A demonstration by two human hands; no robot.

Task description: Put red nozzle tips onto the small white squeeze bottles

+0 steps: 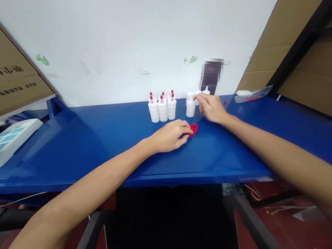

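My left hand (171,135) lies on the blue table (100,146), fingers curled and pinching at a small heap of red caps (194,129). My right hand (212,107) reaches farther back and touches the uncapped white bottles (190,107) near the wall; its fingers are bent around one, partly hiding it. To the left of them stands a group of several white bottles with red caps (162,108).
A white device with blue keys (1,143) sits at the table's left end. Cardboard boxes (4,79) stand at the left and right. A clear plastic bag (251,94) lies at the back right. A dark blurred object (211,76) leans on the white wall.
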